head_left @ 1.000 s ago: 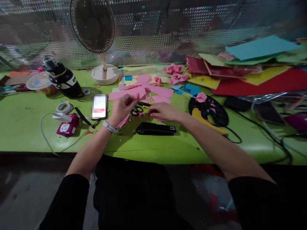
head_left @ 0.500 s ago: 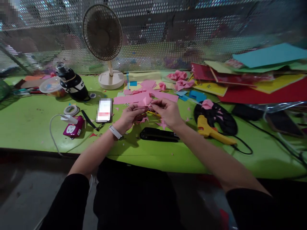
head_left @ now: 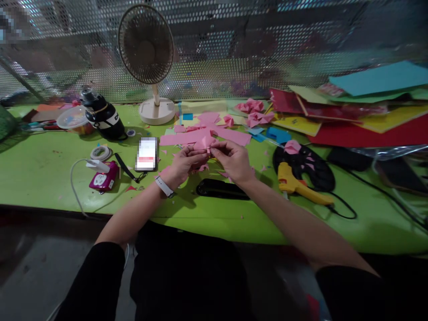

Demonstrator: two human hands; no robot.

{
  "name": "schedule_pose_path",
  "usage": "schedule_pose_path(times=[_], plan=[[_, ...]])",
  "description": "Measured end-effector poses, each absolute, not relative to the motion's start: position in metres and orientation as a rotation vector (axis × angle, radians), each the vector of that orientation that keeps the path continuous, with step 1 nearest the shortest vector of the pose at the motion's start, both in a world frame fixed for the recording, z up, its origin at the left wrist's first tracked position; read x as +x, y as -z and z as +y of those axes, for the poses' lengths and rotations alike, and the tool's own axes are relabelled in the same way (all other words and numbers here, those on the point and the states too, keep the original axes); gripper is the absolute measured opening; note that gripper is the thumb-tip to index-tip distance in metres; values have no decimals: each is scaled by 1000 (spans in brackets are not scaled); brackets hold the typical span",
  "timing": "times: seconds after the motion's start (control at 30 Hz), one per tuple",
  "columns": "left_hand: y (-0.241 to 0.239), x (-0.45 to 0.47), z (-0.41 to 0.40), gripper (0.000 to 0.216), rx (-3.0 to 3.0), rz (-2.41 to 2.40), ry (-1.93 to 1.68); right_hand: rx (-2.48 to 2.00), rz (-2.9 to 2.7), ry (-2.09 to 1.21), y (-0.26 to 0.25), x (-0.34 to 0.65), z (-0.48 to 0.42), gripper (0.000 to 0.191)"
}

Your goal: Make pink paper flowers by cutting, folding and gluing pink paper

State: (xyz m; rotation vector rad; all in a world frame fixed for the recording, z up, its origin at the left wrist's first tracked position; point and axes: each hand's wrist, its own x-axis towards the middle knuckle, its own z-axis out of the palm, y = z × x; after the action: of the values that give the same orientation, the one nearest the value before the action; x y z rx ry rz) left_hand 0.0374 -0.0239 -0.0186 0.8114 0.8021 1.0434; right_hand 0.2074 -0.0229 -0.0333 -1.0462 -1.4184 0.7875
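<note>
Between my two hands is a folded piece of pink paper [head_left: 203, 142], held a little above the green table. My left hand [head_left: 187, 161] pinches its lower left side. On the right edge the fingertips and thumb of my right hand [head_left: 231, 158] close on the same paper. Below the hands lies a black stapler [head_left: 220, 189], and small pink scraps [head_left: 202, 168] are scattered around it. Behind the paper, pink paper strips [head_left: 230, 135] lie flat, with folded pink paper flowers [head_left: 259, 118] beyond them to the right.
A yellow glue gun [head_left: 302, 186] with a black cord rests by a black cushion [head_left: 321, 169] on the right. Coloured sheets [head_left: 371, 133] pile up behind. Leftward stand a phone [head_left: 147, 154], a purple power adapter [head_left: 104, 177], a tape roll [head_left: 100, 153], a black bottle [head_left: 106, 117] and a fan [head_left: 156, 110].
My right fingertips have shifted slightly on the paper's edge, and a narrow pink end now shows between both hands. The whole view has moved slightly.
</note>
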Motion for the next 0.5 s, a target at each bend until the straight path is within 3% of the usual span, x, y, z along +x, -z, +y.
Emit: schedule_pose_path(times=[0.5], plan=[[19, 36, -22, 40, 1183, 757, -1170, -1078, -1519, -927, 10, 221, -37, 23]])
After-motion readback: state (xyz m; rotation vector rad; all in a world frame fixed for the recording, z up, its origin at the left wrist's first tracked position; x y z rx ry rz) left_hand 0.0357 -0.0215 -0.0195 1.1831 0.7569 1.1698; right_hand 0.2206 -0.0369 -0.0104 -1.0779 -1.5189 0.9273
